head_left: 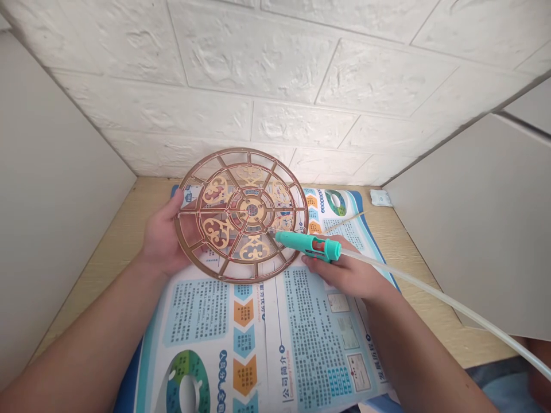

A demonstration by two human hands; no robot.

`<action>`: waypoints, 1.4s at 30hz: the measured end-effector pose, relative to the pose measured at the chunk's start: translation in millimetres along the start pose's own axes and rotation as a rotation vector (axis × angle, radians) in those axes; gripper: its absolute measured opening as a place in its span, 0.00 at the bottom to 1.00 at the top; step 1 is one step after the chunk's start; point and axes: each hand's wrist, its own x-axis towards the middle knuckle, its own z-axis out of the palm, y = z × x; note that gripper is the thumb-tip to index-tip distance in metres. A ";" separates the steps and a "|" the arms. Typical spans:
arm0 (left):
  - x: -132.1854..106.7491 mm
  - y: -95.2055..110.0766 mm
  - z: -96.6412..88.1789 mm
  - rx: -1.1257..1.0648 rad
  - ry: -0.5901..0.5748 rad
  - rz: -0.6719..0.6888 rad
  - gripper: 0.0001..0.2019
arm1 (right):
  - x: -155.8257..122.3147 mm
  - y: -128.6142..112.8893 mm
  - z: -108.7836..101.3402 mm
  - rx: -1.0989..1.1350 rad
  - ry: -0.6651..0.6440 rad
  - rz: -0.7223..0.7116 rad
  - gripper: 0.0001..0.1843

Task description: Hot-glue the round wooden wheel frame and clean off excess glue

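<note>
Brown and gold, an openwork wheel (252,220) was held up over the counter (411,284), in front of the person, tilted so its flat face looked back towards them. Gold scrollwork (253,250) filled six of the spaces around its hub (244,211).

Just to its right, a turquoise glue gun (297,243) lay across the lower right rim as I saw it, its nozzle aimed left at the wheel's middle; whether the tip touched, I couldn't tell. Something red showed through an opening in the gun's body. Its long axis ran nearly sideways, dipping a little to the right, and a long translucent rod (424,281) entered the rear end, trailing down to the right.

The left hand (162,238) had its grip closed on the wheel's left edge, thumb at the rim and fingers showing behind the openings. The right hand (346,274) had its grip wrapped around the gun's handle.

Beneath them, printed sheets (258,350) with blue borders covered much of the pale counter. A thin stick (345,222) lay above the right hand, and a small white packet (380,198), its contents hidden, sat near the white brick-patterned wall (267,69).
</note>
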 end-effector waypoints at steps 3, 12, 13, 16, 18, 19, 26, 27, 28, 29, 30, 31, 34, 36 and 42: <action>-0.1 -0.4 1.1 0.005 0.006 -0.001 0.33 | 0.7 -0.3 -0.3 -0.010 0.005 -0.015 0.13; -4.2 0.4 7.5 0.086 0.079 0.006 0.34 | 1.9 -0.1 -0.5 -0.021 0.016 -0.051 0.15; -4.0 0.1 6.8 0.088 0.071 0.008 0.34 | 1.8 -0.4 -0.5 -0.022 0.018 -0.045 0.15; -1.7 -0.6 1.1 0.089 -0.030 0.009 0.34 | 1.6 -0.9 -0.6 -0.028 0.016 -0.031 0.15; 0.9 -0.4 -4.8 0.082 -0.128 0.009 0.34 | 1.7 -1.0 -1.1 -0.036 0.010 -0.036 0.15; 2.2 -0.2 -7.9 0.079 -0.168 0.006 0.34 | 1.7 -1.2 -1.6 -0.041 0.005 -0.035 0.14; 5.0 1.5 -17.5 0.067 -0.196 -0.033 0.31 | -2.3 -11.7 -9.7 -0.112 -0.069 0.017 0.07; 4.6 1.5 -17.0 0.062 -0.179 -0.034 0.30 | -3.3 -13.3 -11.3 -0.124 -0.078 0.027 0.07; 4.0 1.4 -16.2 0.058 -0.167 -0.032 0.30 | -4.1 -14.6 -12.9 -0.134 -0.088 0.036 0.08; 3.4 1.2 -15.1 0.057 -0.163 -0.025 0.29 | -4.8 -15.6 -14.3 -0.140 -0.097 0.040 0.08; 2.7 1.0 -13.7 0.061 -0.165 -0.016 0.29 | -5.3 -16.3 -15.5 -0.142 -0.106 0.036 0.08; 1.9 0.8 -12.1 0.070 -0.164 -0.007 0.29 | -5.6 -16.8 -16.4 -0.142 -0.113 0.027 0.08; -0.9 -0.3 -5.9 0.111 -0.093 0.012 0.30 | -5.4 -18.5 -17.1 -0.134 -0.106 0.016 0.08; -2.8 -0.9 -1.7 0.136 -0.033 0.017 0.31 | -5.0 -20.2 -16.2 -0.131 -0.090 0.018 0.07; -7.8 -0.3 4.6 0.165 0.018 0.030 0.31 | -6.2 -25.6 -12.4 -0.142 -0.051 0.023 0.07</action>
